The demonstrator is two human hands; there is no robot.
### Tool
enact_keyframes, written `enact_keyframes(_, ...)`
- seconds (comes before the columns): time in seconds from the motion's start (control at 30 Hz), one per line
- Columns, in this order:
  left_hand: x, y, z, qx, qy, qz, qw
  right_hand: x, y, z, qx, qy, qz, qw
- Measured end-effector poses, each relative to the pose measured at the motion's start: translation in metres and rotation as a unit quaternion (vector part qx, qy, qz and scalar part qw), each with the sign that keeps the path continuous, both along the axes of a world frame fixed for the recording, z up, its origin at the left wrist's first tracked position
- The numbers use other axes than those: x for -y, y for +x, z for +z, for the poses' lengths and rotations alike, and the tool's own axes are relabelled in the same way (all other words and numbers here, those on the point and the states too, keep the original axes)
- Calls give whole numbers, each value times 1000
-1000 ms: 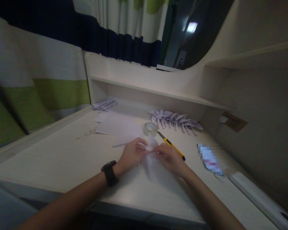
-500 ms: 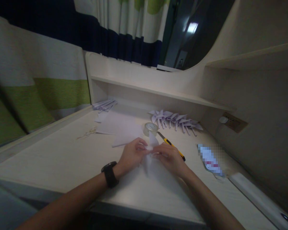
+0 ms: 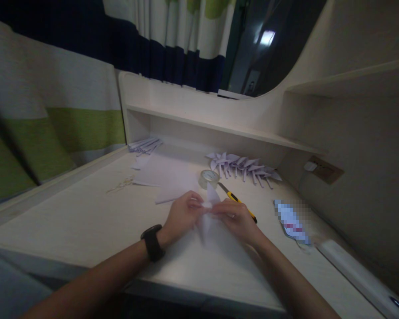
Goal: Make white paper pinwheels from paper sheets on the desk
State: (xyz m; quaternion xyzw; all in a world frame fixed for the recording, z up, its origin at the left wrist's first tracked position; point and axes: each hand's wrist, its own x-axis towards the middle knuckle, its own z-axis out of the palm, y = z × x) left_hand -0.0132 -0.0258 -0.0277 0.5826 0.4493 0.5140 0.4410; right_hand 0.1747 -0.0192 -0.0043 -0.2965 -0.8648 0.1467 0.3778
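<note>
My left hand (image 3: 182, 215) and my right hand (image 3: 236, 219) meet over the desk (image 3: 86, 221), both pinching a pale folded paper piece (image 3: 210, 208) at its middle. One flap of the paper stands up between the fingertips and another hangs below them. A black watch (image 3: 152, 242) sits on my left wrist. Just behind the hands lie a roll of clear tape (image 3: 209, 178) and a yellow utility knife (image 3: 237, 201).
A row of finished paper pinwheels (image 3: 242, 167) lies under the shelf at the back. Loose paper sheets (image 3: 168, 178) and more folded pieces (image 3: 144, 145) lie at the back left. A blurred packet (image 3: 291, 220) and a white bar (image 3: 359, 274) lie at the right. Striped curtains hang behind.
Both hands have kept pinching the paper. The fingers have shifted slightly and the lower flap has drawn in narrower.
</note>
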Motion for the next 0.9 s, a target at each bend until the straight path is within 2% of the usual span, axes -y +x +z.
enact_keyframes(0.13, 0, 0, 0, 0, -3, 6, 1000, 0, -1, 1, 5, 3, 6, 1000)
enact_keyframes(0.63, 2, 0, 1, 17, -19, -36, 999, 2, -1, 2, 10, 11, -11, 1000)
enact_keyframes(0.9, 3, 0, 3, 20, -48, -68, 996, 2, -2, -4, -9, -36, -73, 997)
